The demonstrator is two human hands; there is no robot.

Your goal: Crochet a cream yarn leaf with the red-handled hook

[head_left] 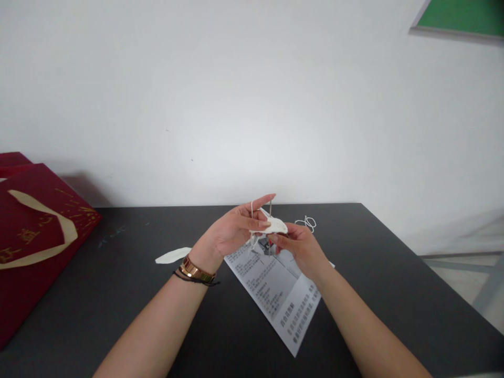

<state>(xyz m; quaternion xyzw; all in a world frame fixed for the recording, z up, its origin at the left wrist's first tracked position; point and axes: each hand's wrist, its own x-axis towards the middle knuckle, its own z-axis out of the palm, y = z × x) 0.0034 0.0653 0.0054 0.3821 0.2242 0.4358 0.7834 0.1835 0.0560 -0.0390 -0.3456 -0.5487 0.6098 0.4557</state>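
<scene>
- Lying flat at far left of the dark tabletop (118, 294): red gift bag (35, 236), then a loose white petal-shaped piece (172, 255), well apart from both hands.
- Pinching from the left: left hand (230, 233), thumb and fingers closed on the small white piece (274, 226), white cord (252, 210) looped over its index finger.
- Closing in from the right, lower: right hand (301, 249), fingertips touching the same piece; long axis running left to right, held above the printed sheet (275, 294).
- Resting beyond, right: 1 spare cord coil (308, 222).

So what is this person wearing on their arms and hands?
Both forearms are bare, with no sleeves or gloves. The left hand has a wide gold-coloured bangle at the wrist, with a thin dark cord bracelet just behind it. The right hand and its wrist show nothing worn.
</scene>
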